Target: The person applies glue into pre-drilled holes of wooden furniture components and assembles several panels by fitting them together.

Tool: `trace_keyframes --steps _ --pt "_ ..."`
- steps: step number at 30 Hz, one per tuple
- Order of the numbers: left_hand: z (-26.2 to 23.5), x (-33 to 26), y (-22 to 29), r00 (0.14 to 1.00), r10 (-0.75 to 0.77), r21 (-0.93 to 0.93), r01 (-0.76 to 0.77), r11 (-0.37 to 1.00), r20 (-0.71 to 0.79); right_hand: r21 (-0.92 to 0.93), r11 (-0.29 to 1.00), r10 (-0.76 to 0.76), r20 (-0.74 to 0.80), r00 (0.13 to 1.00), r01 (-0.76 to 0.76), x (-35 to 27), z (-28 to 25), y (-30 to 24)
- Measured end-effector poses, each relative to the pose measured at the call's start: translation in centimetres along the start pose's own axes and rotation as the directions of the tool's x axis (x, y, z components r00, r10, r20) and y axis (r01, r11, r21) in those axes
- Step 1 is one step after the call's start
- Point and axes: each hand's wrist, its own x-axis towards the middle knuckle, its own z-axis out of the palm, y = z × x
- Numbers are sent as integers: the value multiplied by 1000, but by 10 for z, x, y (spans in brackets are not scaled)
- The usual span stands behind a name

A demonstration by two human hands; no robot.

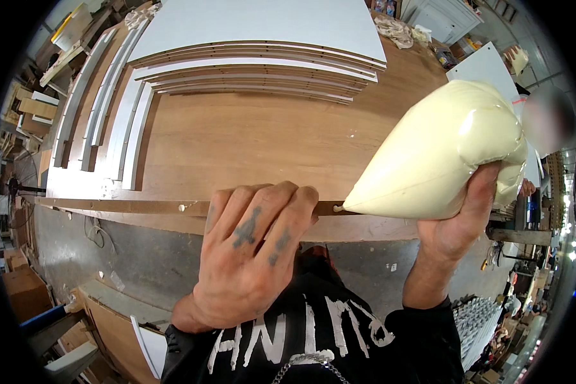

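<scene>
Bright, even light; glare on glossy cream bag [441,153]. Sharp centre, strong fisheye bending, black vignette at rim.

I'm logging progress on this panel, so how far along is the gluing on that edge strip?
Done: one small pale dab sits on the narrow brown wooden edge strip, left of the hands. In hand: the left hand braces the strip while the right hand squeezes the cream-coloured soft plastic glue bag, its tip at the strip. Left: any further spots along the strip; none show glue.

I see stacked boards [256,38] behind on the table [249,141], strips [102,102] at left, the bag [441,153] right of my left hand [249,249].
</scene>
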Motion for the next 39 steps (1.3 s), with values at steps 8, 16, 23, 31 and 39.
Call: trace_keyframes --steps 8,16,23,31,39 --pt "-1 -3 1 1000 4 -5 -4 1000 -7 33 999 -21 24 999 20 -3 -2 0" --pt "-1 -2 0 1000 13 -10 -13 1000 -4 95 995 -41 64 997 34 -4 -5 1" --pt "-2 -2 -2 998 56 -7 -56 998 -18 -16 1000 -25 11 1000 25 -7 -5 1" --pt "0 -4 -3 998 59 -10 -59 998 -39 128 992 -21 -19 1000 23 -9 1 -2" --pt "-5 -2 7 1000 -13 -15 13 1000 1 -43 993 -114 -191 975 108 11 -38 -29"
